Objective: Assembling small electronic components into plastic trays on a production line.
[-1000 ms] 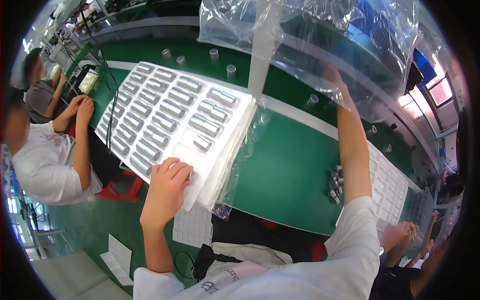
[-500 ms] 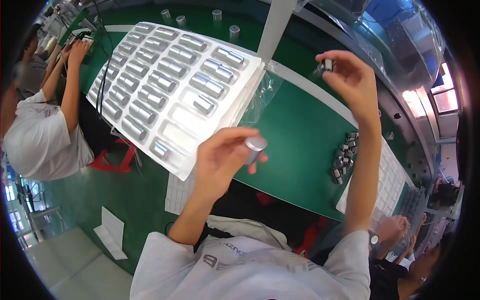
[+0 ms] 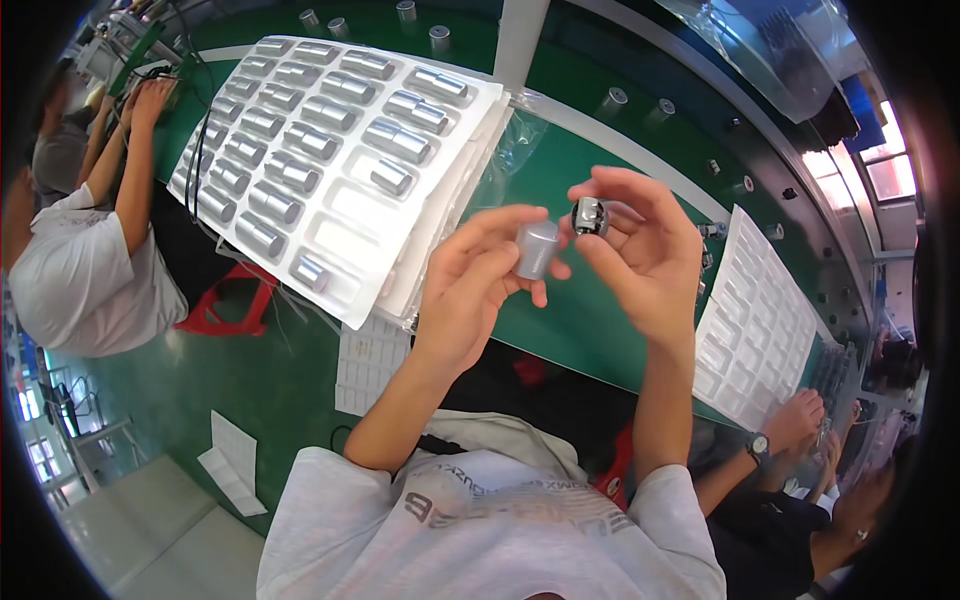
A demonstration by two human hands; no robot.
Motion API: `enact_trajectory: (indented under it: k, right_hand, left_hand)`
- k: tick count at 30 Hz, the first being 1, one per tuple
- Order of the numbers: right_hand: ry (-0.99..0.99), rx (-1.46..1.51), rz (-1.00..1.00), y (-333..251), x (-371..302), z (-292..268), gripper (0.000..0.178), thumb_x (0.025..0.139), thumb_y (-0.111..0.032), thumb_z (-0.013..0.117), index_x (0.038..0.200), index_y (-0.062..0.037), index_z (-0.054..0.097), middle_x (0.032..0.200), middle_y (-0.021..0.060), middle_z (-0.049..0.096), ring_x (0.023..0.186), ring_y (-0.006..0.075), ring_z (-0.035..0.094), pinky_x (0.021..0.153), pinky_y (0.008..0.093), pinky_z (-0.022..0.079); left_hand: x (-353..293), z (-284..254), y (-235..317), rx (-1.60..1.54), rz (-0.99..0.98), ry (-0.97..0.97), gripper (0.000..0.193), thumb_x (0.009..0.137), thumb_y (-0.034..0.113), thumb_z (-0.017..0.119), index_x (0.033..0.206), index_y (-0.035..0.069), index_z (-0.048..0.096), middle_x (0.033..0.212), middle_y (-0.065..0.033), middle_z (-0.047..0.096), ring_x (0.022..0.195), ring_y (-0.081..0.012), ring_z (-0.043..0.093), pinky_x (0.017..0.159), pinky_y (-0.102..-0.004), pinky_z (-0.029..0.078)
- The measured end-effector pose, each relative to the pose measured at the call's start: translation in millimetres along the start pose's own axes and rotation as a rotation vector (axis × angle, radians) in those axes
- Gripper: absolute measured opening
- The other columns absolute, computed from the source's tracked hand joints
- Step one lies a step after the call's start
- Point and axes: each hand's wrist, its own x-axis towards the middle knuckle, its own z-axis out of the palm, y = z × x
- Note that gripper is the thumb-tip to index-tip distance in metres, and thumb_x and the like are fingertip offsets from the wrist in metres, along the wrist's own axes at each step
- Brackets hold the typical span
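Note:
In front of me my left hand (image 3: 465,285) grips a smooth silver metal cylinder (image 3: 537,250) between thumb and fingers. Just to its right, my right hand (image 3: 648,262) pinches a short silver-and-black cylindrical part (image 3: 588,216) by the fingertips. The two pieces are close together with a small gap between them. Left of my hands lies a white moulded tray (image 3: 357,205) with rows of silver cylindrical pieces in its pockets; a few near pockets hold nothing. Small metal parts (image 3: 706,262) lie partly hidden behind my right hand.
A second white pocketed tray (image 3: 750,320) lies to the right on the green table (image 3: 590,345). Clear plastic film (image 3: 515,140) hangs beside the tray stack. Silver cylinders (image 3: 439,38) stand along the far side. Co-workers sit at left (image 3: 80,270) and right (image 3: 785,420).
My right hand has come down and leftward from the far right, bringing the silver-and-black part close to the cylinder. My left hand has shifted slightly right and up, still gripping the cylinder.

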Motion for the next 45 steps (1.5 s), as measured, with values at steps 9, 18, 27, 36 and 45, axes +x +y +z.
enact_trajectory:
  k: [9,18,27,36,45]
  right_hand:
    - [-0.012,-0.120,-0.148,11,-6,-20,0.028,0.077,0.015,0.070,0.103,0.0048,0.065,0.122,0.0180,0.060,0.105,0.0199,0.063,0.091,0.0334,0.054]
    - [-0.028,-0.121,-0.164,7,-10,-18,0.033,0.076,0.016,0.068,0.106,0.0040,0.067,0.119,0.0160,0.059,0.106,0.0216,0.061,0.091,0.0346,0.053]
    - [-0.129,-0.143,-0.263,5,-9,-23,0.033,0.073,0.018,0.067,0.102,0.0032,0.070,0.115,0.0167,0.063,0.104,0.0223,0.064,0.087,0.0335,0.055]
    - [-0.213,-0.312,-0.289,0,-9,-20,0.026,0.076,0.015,0.068,0.097,0.0014,0.073,0.111,0.0194,0.068,0.099,0.0256,0.068,0.088,0.0316,0.056]
    - [-0.102,-0.095,-0.264,13,-15,-20,0.015,0.079,0.009,0.073,0.094,0.0045,0.073,0.109,0.0213,0.068,0.105,0.0317,0.069,0.089,0.0371,0.058]
  left_hand:
    - [1,11,0,0.050,-0.023,-0.001,0.043,0.093,0.004,0.062,0.133,-0.007,0.050,0.108,-0.0191,0.064,0.087,-0.0252,0.069,0.072,-0.0329,0.057]
    - [-1,1,-7,0.065,-0.047,-0.021,0.036,0.095,0.012,0.060,0.126,-0.003,0.049,0.108,-0.0223,0.066,0.084,-0.0258,0.069,0.070,-0.0333,0.057]
    - [1,1,-7,0.028,-0.128,-0.100,0.035,0.100,0.019,0.056,0.124,-0.007,0.056,0.105,-0.0204,0.068,0.083,-0.0258,0.069,0.069,-0.0332,0.058]
    - [-4,0,-9,-0.017,-0.123,-0.098,0.035,0.102,0.020,0.055,0.125,-0.006,0.057,0.108,-0.0200,0.069,0.093,-0.0296,0.072,0.081,-0.0365,0.061]
    - [-1,7,-8,0.070,-0.072,-0.104,0.040,0.102,0.025,0.057,0.124,-0.008,0.057,0.109,-0.0220,0.068,0.095,-0.0321,0.072,0.082,-0.0386,0.062]
